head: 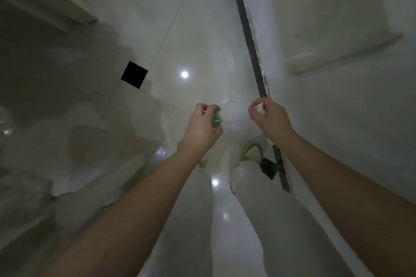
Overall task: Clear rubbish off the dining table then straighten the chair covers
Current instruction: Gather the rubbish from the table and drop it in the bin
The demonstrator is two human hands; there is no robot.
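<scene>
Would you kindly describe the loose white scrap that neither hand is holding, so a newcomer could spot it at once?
Start at the glossy pale floor and follow the dark strip down to the two raised hands. Between the left hand and right hand, slightly above them, sits the crumpled white scrap. Unlike the green wrapper and the white piece gripped in the hands, nothing holds it.
</scene>
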